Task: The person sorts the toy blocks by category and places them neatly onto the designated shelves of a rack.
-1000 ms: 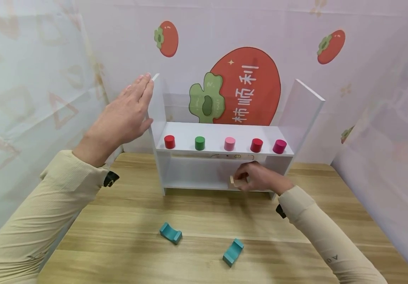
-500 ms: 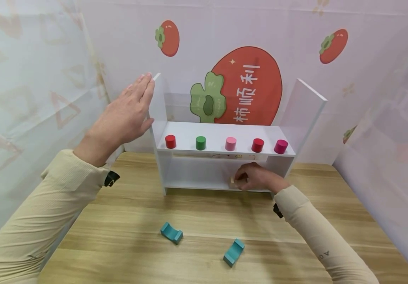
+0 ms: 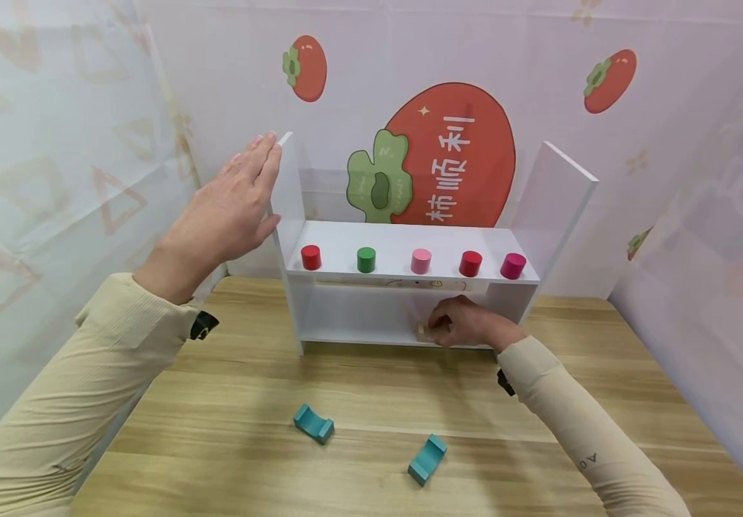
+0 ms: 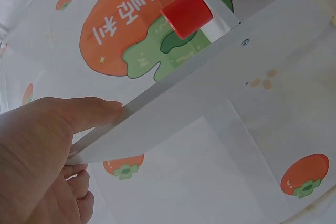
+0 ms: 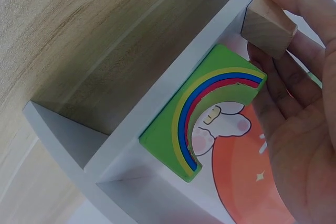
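Observation:
In the head view my right hand (image 3: 464, 322) reaches into the lower level of a white shelf (image 3: 358, 337). Between thumb and fingers it pinches a bare wooden block (image 5: 268, 24), mostly covered by the hand in the head view. Beside that block, the right wrist view shows a green arch block (image 5: 181, 124) with a rainbow stripe on the shelf board. My left hand (image 3: 222, 205) lies against the shelf's left side panel (image 4: 173, 98), fingers straight. Its thumb touches the panel's front edge.
Along the upper board stand red (image 3: 311, 257), green (image 3: 366, 260), pink (image 3: 421, 261), second red (image 3: 471, 263) and magenta (image 3: 513, 266) cylinders. Two teal curved blocks, one on the left (image 3: 314, 424) and one on the right (image 3: 427, 459), lie on the wooden table (image 3: 216, 445).
My right hand now covers more of the wooden block than a second ago, and the right forearm has shifted slightly left. The left hand stays at the panel.

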A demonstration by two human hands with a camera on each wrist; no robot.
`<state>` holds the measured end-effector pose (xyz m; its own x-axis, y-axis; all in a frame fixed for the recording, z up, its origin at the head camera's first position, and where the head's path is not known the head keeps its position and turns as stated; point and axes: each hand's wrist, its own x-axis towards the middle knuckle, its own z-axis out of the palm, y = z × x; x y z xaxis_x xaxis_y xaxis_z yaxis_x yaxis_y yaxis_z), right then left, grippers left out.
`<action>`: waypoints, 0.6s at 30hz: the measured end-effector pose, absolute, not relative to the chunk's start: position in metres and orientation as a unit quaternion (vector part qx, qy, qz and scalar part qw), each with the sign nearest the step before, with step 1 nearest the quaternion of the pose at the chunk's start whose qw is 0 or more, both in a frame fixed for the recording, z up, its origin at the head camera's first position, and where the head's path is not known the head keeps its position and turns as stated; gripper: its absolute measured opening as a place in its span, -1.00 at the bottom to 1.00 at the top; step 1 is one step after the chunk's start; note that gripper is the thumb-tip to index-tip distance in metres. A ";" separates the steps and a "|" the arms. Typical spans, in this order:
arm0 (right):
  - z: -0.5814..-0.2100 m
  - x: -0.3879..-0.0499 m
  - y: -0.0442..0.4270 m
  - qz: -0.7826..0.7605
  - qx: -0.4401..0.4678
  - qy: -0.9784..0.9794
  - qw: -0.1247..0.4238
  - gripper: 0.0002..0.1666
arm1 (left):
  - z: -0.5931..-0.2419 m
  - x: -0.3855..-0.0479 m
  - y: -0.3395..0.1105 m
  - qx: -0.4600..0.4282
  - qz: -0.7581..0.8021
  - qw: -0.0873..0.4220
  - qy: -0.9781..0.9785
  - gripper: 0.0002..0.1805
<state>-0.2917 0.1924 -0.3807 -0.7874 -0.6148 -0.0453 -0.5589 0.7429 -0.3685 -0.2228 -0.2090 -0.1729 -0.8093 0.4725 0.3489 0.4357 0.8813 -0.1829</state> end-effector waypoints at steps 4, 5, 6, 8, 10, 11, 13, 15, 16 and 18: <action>-0.376 -0.288 0.193 -0.166 -0.325 0.929 0.058 -0.68 | -0.173 -0.223 -0.208 -0.238 0.046 0.195 -0.950 0.03; -0.375 -0.287 0.193 -0.167 -0.330 0.928 0.047 -0.67 | -0.173 -0.223 -0.208 -0.238 0.046 0.195 -0.950 0.04; -0.373 -0.285 0.194 -0.169 -0.336 0.926 0.037 -0.65 | -0.173 -0.223 -0.208 -0.238 0.046 0.195 -0.950 0.04; -0.370 -0.281 0.195 -0.172 -0.355 0.919 0.015 -0.65 | -0.173 -0.223 -0.208 -0.238 0.046 0.194 -0.951 0.04; -0.366 -0.276 0.195 -0.170 -0.381 0.909 -0.001 -0.67 | -0.173 -0.223 -0.208 -0.236 0.048 0.193 -0.951 0.05; -0.365 -0.272 0.195 -0.167 -0.396 0.903 -0.008 -0.66 | -0.173 -0.223 -0.208 -0.235 0.049 0.193 -0.951 0.05; -0.362 -0.264 0.196 -0.156 -0.426 0.891 -0.016 -0.65 | -0.173 -0.223 -0.208 -0.234 0.048 0.192 -0.952 0.05; -0.361 -0.255 0.195 -0.145 -0.446 0.883 -0.010 -0.59 | -0.173 -0.223 -0.208 -0.236 0.050 0.193 -0.951 0.05; -0.360 -0.250 0.195 -0.141 -0.454 0.880 -0.004 -0.57 | -0.173 -0.223 -0.208 -0.236 0.050 0.194 -0.951 0.05; -0.361 -0.240 0.194 -0.129 -0.464 0.876 0.009 -0.55 | -0.173 -0.223 -0.208 -0.237 0.051 0.194 -0.951 0.05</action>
